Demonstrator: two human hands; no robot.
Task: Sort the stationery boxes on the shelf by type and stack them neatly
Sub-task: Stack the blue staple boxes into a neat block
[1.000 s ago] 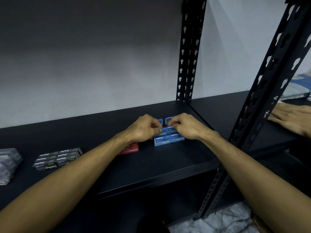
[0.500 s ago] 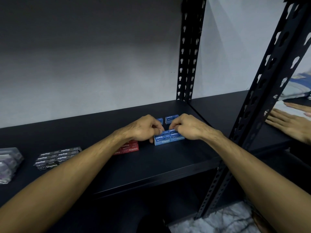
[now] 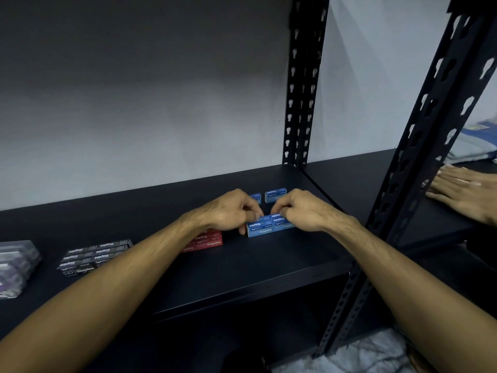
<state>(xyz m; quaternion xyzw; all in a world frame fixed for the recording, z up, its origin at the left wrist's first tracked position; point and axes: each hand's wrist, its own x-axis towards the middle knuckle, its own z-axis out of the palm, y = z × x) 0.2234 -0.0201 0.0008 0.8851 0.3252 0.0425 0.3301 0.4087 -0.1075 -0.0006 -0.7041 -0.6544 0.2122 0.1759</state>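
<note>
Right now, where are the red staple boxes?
Head view: the red staple boxes sit left of the blue stack, partly hidden under the left hand.

A black slotted upright post [image 3: 301, 84] stands against a pale grey wall [image 3: 134, 103]. To the right of that post a second, nearer slotted post [image 3: 419, 146] slants across. Beyond it lies folded blue and white cloth [image 3: 473, 142]; below it, marbled floor [image 3: 357, 356].

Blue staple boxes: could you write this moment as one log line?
step: squaring blue staple boxes | left hand: pinching stack | right hand: pinching stack | red boxes, black boxes: grouped on shelf
</note>
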